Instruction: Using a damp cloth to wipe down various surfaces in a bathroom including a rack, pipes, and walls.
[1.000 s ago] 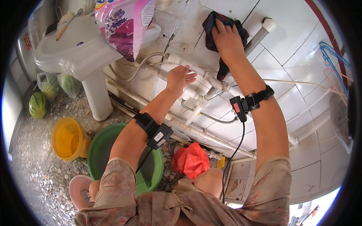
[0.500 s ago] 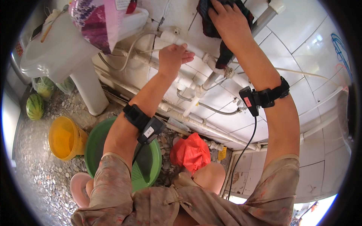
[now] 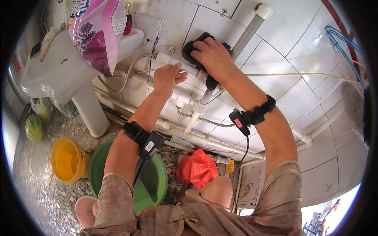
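My right hand (image 3: 214, 59) presses a dark cloth (image 3: 191, 50) against the white wall tiles, its fingers bent over it. The cloth lies just above a pipe joint, beside a grey upright pipe (image 3: 249, 36), and a dark end of it hangs over the joint. Close below a white horizontal pipe (image 3: 173, 61) is my left hand (image 3: 165, 81), with thumb and loosely curved fingers apart and nothing visible in them. Whether it touches the pipe I cannot tell. Each forearm wears a black strap with a small box.
At left stands a white pedestal washbasin (image 3: 51, 74), with a purple-pink bag (image 3: 96, 43) at its edge. Below are a watermelon (image 3: 34, 128), yellow bucket (image 3: 65, 161), green basin (image 3: 159, 173) and red plastic bag (image 3: 197, 169). Blue hangers (image 3: 346, 45) hang at right. Pipes (image 3: 220, 143) run along the wall's foot.
My right hand and the cloth have moved down the wall, closer to the pipe joint. My left hand stays by the horizontal pipe. The whole view has shifted a little.
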### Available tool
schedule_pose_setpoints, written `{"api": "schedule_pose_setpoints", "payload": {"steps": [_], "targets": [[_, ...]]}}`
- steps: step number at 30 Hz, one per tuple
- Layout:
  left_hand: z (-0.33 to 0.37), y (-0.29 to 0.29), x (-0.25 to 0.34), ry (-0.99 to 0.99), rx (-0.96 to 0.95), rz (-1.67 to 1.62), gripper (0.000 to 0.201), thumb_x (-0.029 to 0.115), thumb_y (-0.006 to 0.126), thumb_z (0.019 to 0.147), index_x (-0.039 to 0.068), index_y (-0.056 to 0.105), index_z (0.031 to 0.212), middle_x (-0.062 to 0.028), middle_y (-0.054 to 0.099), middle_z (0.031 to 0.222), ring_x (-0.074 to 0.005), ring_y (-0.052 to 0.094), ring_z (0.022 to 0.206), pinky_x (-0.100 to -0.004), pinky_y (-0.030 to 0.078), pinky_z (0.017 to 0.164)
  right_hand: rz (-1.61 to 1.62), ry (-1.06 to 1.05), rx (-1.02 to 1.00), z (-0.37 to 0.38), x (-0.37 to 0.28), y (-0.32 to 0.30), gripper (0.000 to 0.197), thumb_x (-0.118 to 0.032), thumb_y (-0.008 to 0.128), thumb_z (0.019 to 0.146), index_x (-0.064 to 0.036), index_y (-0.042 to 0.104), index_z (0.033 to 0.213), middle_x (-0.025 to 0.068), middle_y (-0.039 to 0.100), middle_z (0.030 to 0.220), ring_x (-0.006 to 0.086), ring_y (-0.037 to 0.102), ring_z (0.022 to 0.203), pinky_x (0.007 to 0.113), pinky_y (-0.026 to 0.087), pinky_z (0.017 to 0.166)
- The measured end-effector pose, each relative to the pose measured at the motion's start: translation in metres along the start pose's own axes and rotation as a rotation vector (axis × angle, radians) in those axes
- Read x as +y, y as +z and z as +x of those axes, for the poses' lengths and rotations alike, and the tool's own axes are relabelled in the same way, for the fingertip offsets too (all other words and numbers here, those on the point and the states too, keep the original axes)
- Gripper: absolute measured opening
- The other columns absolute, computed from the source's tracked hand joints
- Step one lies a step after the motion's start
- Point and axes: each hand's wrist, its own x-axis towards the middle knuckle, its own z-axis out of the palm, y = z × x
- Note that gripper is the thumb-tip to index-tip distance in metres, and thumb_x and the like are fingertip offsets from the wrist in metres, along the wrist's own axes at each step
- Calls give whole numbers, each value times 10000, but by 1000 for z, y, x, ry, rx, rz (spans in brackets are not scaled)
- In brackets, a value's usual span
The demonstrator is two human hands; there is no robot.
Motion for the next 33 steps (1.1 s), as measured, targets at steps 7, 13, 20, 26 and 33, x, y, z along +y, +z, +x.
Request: {"api": "schedule_pose_setpoints", "payload": {"steps": [7,13,20,26,33], "targets": [[6,-13,-10,61,35,54,148,121,579,940,6,653,883,-26,649,813,-109,605,665,-242,491,579,56,-21,-13,-25,-45,24,313,-108,620,739,-95,611,1052,95,589,1144,255,595,934,374,447,801],[8,-18,-10,43,-11,66,125,133,607,926,23,659,956,-12,643,830,-103,582,722,-222,460,621,-247,15,-24,-23,-61,38,183,-186,596,769,-110,575,935,102,601,1047,243,590,924,343,425,766],[-1,-6,-5,12,80,83,249,232,715,882,45,636,1026,-41,677,981,-187,660,999,-293,476,824,-194,-158,51,-112,-33,2,180,-168,615,685,-113,562,848,80,580,1207,240,545,1106,349,414,913],[-7,-2,-1,28,100,124,316,265,715,883,21,628,1065,-81,669,1049,-202,651,1029,-294,494,854,-264,-58,62,-182,-11,-14,125,-152,621,726,-136,589,846,69,582,1255,241,549,1155,393,419,965],[-1,3,2,20,40,144,298,255,681,913,11,612,1069,-92,668,1053,-206,647,1048,-297,493,888,-295,56,161,-163,-14,-4,124,-178,604,721,-149,554,830,70,584,1245,231,572,1098,379,427,908]]}}
